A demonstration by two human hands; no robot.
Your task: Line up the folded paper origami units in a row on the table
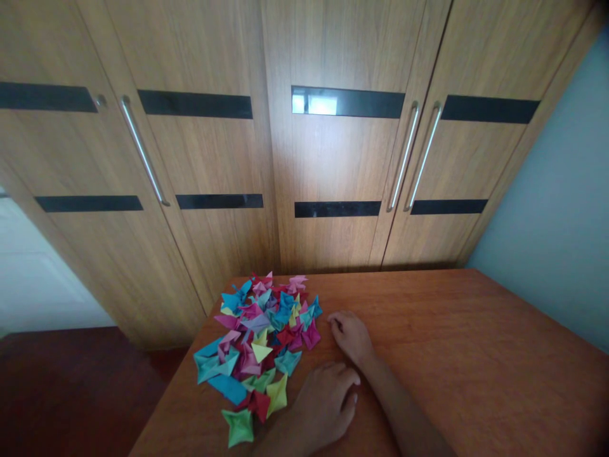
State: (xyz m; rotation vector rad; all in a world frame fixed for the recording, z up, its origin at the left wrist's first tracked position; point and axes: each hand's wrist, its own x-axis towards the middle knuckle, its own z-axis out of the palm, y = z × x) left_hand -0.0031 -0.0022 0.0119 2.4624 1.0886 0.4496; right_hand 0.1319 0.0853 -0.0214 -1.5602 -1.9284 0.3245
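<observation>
Many folded paper pieces in several colours, like origami, lie heaped on the left side of the table, with a pink piece (250,360), a yellow piece (277,395) and a green piece (238,426) among them. My left hand (324,401) rests on the tabletop just right of the heap's near end. Its fingers are loosely bent and the thumb stands apart, with no object visible between them. Farther forward, my right hand (352,337) lies beside the magenta piece (311,335), apart from it. Its fingers bend loosely, and nothing shows in them.
The reddish-brown wooden table (457,355) reaches back to a tall wooden wardrobe (333,241) with metal handles and dark strips. A pale wall (561,222) borders the right side. Beyond the table's left edge are a dark red floor (85,387) and a white panel (42,279).
</observation>
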